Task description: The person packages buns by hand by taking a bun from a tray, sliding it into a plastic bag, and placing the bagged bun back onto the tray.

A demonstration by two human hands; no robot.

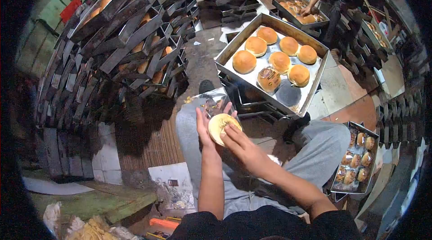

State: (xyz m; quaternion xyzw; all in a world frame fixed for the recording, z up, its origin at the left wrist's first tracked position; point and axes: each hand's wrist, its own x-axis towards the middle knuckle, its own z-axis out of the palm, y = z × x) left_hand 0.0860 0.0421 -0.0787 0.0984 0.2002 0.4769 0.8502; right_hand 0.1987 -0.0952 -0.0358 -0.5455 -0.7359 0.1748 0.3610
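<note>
A round bun (218,127) with its pale underside up lies between my two hands, over my lap. My left hand (204,130) is under and beside it, also holding a clear plastic bag (213,100) with printing on it. The fingers of my right hand (239,146) lie together on the bun's pale face. Just ahead, a metal tray (221,61) holds several golden buns, and one of them, a bun in a printed wrapper (268,79), sits near its front edge.
Tall stacks of dark metal trays (130,37) rise on the left. At lower right, a tray (333,189) holds several wrapped buns. Another person's hand (307,11) reaches into a bun tray at upper right. A green bench (112,201) stands at lower left.
</note>
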